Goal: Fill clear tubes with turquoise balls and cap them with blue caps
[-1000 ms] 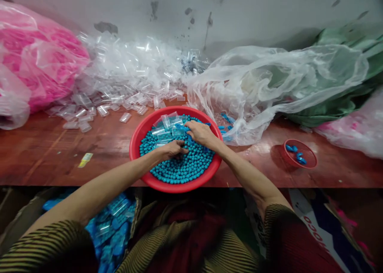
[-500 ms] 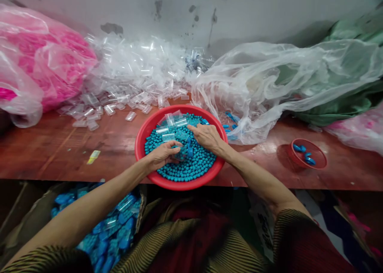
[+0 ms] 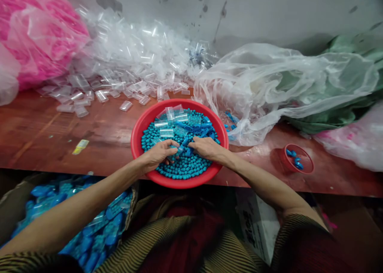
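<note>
A red basin [image 3: 136, 129] full of small turquoise beads [image 3: 187, 171] sits in front of me. Over its near left part, my left hand [image 3: 161, 152] is closed around a clear plastic tube [image 3: 175, 150] with beads in it, largely hidden by the fingers. From the right, my right hand [image 3: 208, 148] pinches a blue plastic piece [image 3: 189, 150] against the end of that tube. Several clear empty tubes [image 3: 166, 133] lie on the beads at the far left of the basin. More blue plastic pieces [image 3: 196, 127] lie on the beads behind my right hand.
Clear tubes [image 3: 125, 65] are heaped along the wall, beside a bag of pink pieces [image 3: 44, 38]. A crumpled clear bag [image 3: 254, 89] lies right of them. A small red basket [image 3: 308, 165] holds blue pieces. Below left, a box holds bead-filled blue items [image 3: 98, 233].
My right hand has come back toward me and closed on a blue piece at the tube. More blue pieces now lie on the beads. The view has shifted slightly.
</note>
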The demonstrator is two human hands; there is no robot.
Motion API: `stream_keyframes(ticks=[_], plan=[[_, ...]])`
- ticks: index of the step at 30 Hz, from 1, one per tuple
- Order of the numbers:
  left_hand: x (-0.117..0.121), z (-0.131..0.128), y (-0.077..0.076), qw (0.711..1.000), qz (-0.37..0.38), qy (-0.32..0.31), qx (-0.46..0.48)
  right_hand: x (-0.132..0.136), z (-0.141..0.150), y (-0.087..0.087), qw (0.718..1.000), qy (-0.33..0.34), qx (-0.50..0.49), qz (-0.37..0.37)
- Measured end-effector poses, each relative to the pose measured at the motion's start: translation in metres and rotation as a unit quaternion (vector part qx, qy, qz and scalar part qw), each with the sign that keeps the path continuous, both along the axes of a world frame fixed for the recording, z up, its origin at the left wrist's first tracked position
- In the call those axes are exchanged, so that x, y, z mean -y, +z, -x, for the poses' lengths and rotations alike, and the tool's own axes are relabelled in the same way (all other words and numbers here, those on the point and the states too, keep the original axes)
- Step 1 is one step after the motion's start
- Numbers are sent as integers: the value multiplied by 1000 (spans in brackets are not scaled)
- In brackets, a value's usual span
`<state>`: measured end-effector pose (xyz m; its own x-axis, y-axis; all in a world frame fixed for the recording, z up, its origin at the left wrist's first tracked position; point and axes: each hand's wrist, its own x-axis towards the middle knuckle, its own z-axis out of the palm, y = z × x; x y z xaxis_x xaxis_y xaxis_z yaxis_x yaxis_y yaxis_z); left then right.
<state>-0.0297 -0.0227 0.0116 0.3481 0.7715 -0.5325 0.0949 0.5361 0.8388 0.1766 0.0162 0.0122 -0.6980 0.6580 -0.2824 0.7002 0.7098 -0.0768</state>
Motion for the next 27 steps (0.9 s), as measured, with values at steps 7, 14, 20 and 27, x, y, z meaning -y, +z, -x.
stream_keyframes(ticks=[7, 14, 20, 27], plan=[[1, -4, 1, 1000, -11, 3, -25, 7, 2, 0, 988, 16, -17, -150], [0, -7, -6, 994, -101, 17, -49, 1, 0, 9, 915, -180, -301, 198], [3, -8, -8, 989, -148, 22, -10, 11, 13, 8, 779, -206, -407, 430], [5, -7, -6, 985, -172, -26, -9, 8, 10, -1, 668, -246, -383, 589]])
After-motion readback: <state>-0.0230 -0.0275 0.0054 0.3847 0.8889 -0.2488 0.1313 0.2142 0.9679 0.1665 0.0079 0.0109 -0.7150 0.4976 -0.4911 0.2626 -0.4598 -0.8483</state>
